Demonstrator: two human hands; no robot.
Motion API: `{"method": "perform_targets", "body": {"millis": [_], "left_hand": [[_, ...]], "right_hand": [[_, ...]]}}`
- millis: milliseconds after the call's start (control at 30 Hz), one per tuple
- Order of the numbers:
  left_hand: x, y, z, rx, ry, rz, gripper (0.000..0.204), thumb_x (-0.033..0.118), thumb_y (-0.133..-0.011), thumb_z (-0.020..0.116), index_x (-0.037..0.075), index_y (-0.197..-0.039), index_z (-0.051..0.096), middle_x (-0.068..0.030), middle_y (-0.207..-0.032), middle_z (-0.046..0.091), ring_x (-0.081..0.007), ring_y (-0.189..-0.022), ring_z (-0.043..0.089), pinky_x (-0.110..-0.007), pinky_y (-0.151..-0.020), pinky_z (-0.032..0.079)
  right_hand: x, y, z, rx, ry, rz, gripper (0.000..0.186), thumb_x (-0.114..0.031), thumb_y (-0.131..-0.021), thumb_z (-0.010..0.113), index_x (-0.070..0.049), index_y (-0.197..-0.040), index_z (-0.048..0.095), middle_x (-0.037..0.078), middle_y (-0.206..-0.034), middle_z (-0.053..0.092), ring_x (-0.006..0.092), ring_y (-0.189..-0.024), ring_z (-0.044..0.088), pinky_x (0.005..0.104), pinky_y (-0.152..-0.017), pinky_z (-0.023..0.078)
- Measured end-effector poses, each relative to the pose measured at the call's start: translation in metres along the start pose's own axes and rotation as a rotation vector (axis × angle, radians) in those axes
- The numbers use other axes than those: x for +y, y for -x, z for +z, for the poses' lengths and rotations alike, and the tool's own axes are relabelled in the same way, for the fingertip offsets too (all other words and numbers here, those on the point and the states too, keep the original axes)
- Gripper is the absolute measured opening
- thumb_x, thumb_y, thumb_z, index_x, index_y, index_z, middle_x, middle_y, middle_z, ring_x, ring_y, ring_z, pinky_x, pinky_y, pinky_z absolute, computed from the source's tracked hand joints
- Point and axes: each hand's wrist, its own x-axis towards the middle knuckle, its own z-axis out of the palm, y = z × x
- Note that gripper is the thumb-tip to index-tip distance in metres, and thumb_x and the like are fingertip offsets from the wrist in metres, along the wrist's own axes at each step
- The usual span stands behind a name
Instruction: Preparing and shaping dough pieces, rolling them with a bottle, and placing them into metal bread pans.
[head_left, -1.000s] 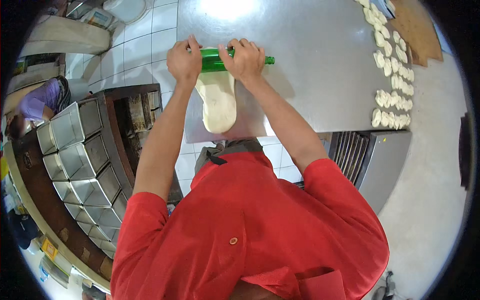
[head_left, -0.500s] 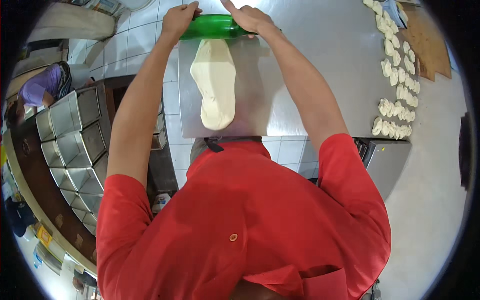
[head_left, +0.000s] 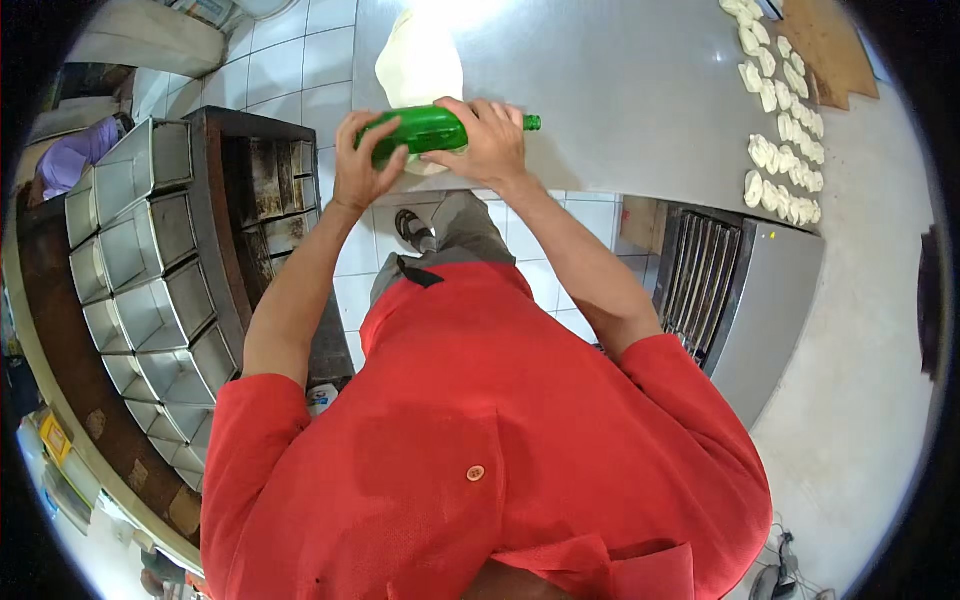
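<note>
Bottle (head_left: 432, 130) under hands, dough (head_left: 418, 62) glare-washed

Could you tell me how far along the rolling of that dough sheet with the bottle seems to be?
Done: many small shaped pieces lie in rows on the steel table. In hand: left hand and right hand press the green bottle on the near end of the already long, flattened dough sheet. Left: further rolling, perhaps.

Small dough pieces (head_left: 782, 150) in rows along worktop (head_left: 640, 90) right edge; wooden board (head_left: 825, 45) at far right corner; metal tins (head_left: 140, 260) stacked left.
</note>
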Motion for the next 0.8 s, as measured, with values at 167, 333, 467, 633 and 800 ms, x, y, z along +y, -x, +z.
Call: {"method": "perform_targets", "body": {"millis": [167,333,467,633,800], "left_hand": [[0.035,0.027,-0.022,0.019,-0.081,0.169,0.034,0.014,-0.088,0.077,0.012,-0.121,0.071,-0.0135,-0.13,0.057,-0.0346,-0.121,0.056,-0.048,-0.106,0.046],[0.056,0.038,-0.007,0.034,-0.063,-0.155,0.036,0.012,-0.086,0.079,0.011,-0.121,0.072,-0.0132,-0.129,0.058,-0.0333,-0.12,0.057,-0.046,-0.104,0.047],[0.011,-0.035,0.017,0.01,-0.171,-0.515,0.023,0.024,-0.093,0.072,0.009,-0.109,0.077,-0.0116,-0.11,0.069,-0.0311,-0.104,0.063,-0.041,-0.094,0.049],[-0.024,-0.114,0.02,-0.014,-0.254,-0.803,0.028,0.033,-0.098,0.064,0.009,-0.096,0.078,-0.0083,-0.094,0.074,-0.0301,-0.084,0.062,-0.04,-0.082,0.048],[-0.019,-0.066,0.021,-0.021,-0.355,-0.334,0.02,0.027,-0.093,0.074,0.01,-0.104,0.073,-0.0063,-0.104,0.068,-0.0284,-0.097,0.061,-0.043,-0.092,0.048]], "right_hand": [[0.0,0.035,-0.012,0.209,-0.047,-0.144,0.069,-0.067,-0.072,0.083,-0.021,-0.122,0.072,0.0,-0.107,0.066,0.0213,-0.095,0.06,0.0409,-0.098,0.037],[-0.001,0.013,-0.043,-0.084,0.007,-0.166,0.071,-0.07,-0.073,0.081,-0.02,-0.124,0.072,0.001,-0.105,0.065,0.0224,-0.091,0.059,0.0422,-0.095,0.038],[0.014,-0.053,0.0,-0.125,0.093,-0.032,0.059,-0.071,-0.081,0.074,-0.017,-0.106,0.073,0.003,-0.101,0.066,0.0242,-0.09,0.061,0.0416,-0.09,0.041],[0.041,-0.102,0.05,-0.029,0.096,0.14,0.046,-0.06,-0.088,0.07,-0.014,-0.092,0.069,0.006,-0.095,0.065,0.0252,-0.081,0.062,0.0406,-0.08,0.042],[0.016,-0.063,0.03,-0.047,-0.016,0.201,0.048,-0.058,-0.089,0.069,-0.012,-0.102,0.07,0.008,-0.098,0.065,0.0289,-0.074,0.063,0.0427,-0.074,0.048]]}}
